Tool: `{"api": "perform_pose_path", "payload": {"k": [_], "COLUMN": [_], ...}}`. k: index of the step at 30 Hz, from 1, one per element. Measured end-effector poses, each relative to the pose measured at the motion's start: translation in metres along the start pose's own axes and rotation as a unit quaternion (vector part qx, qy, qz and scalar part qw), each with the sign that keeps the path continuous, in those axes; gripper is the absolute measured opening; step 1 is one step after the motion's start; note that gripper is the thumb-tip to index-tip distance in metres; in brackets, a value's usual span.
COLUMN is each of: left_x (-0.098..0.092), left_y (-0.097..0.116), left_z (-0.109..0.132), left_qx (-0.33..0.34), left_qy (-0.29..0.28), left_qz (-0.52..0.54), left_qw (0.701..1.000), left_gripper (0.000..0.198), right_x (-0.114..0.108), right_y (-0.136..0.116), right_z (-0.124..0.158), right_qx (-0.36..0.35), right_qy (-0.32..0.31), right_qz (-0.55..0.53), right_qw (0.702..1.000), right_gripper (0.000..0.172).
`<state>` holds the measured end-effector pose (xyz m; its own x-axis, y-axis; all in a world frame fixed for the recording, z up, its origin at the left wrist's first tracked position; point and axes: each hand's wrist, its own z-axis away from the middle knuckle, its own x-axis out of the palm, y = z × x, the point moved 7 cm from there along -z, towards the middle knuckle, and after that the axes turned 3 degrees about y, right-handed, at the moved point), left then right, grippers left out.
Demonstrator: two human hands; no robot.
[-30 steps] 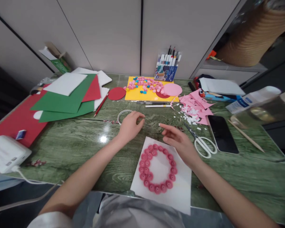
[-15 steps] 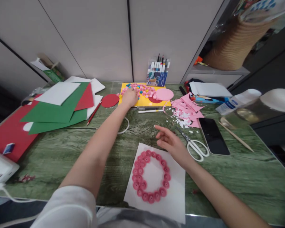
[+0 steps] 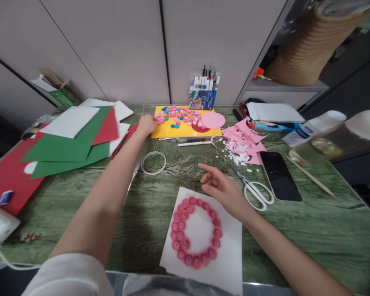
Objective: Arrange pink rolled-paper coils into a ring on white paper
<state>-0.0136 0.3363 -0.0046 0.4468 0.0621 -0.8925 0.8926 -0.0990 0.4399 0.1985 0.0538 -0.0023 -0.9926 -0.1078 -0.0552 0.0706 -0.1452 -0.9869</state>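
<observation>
Center of frame: the left hand (image 3: pixel 147 124) is at the left edge of the yellow sheet (image 3: pixel 169 132), beside small pink and blue pieces (image 3: pixel 185 114); finger contact is unclear. The right hand (image 3: pixel 220 190), index finger extended, is over the upper edge of the white sheet (image 3: pixel 228 246), lower center, bearing a ring of pink rosettes (image 3: pixel 196 261). Right of center: white-handled scissors (image 3: pixel 259 195), near a smartphone (image 3: pixel 280 174). Left: green sheets (image 3: pixel 55 144).

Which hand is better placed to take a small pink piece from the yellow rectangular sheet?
Probably the left hand: it is at the yellow sheet, beside the pink pieces; the right hand is farther away.
</observation>
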Motion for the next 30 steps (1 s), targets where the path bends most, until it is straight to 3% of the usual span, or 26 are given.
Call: {"api": "perform_pose_path", "payload": {"k": [4,9,14,15,18,21,26,28,30], "left_x": [0.0,0.013,0.016,0.015,0.019,0.019,0.024,0.025,0.026], "left_y": [0.01,0.039,0.07,0.075,0.09,0.094,0.097,0.096,0.094], "left_z": [0.007,0.025,0.071,0.086,0.143,0.196,0.249,0.258,0.262], "left_qx": [0.024,0.058,0.067,0.067,0.001,-0.085,-0.159,-0.167,-0.166], "left_qy": [-0.026,-0.068,-0.088,-0.105,-0.254,-0.323,-0.352,-0.341,-0.319], "left_qz": [0.055,0.147,0.257,0.295,0.551,0.621,0.671,0.682,0.681], "left_qw": [0.998,0.985,0.96,0.947,0.795,0.709,0.633,0.625,0.638], "left_gripper": [0.029,0.027,0.031,0.029,0.026,0.021,0.016,0.017,0.019], "right_x": [0.001,0.002,-0.004,-0.007,-0.015,-0.019,-0.009,-0.005,-0.001], "right_y": [0.002,0.003,-0.003,-0.006,-0.015,-0.021,-0.027,-0.027,-0.025], "right_z": [-0.001,-0.001,-0.002,-0.001,0.002,0.008,0.012,0.012,0.012], "right_qx": [0.001,0.001,-0.01,-0.018,-0.049,-0.072,-0.11,-0.116,-0.113], "right_qy": [-0.001,-0.007,0.012,0.024,0.068,0.105,0.081,0.069,0.058], "right_qz": [0.004,0.008,0.002,0.0,-0.003,0.011,0.046,0.054,0.066], "right_qw": [1.0,1.0,1.0,1.0,0.996,0.992,0.99,0.989,0.99], "right_gripper": [0.047,0.047,0.043,0.04,0.029,0.019,0.008,0.007,0.008]}}
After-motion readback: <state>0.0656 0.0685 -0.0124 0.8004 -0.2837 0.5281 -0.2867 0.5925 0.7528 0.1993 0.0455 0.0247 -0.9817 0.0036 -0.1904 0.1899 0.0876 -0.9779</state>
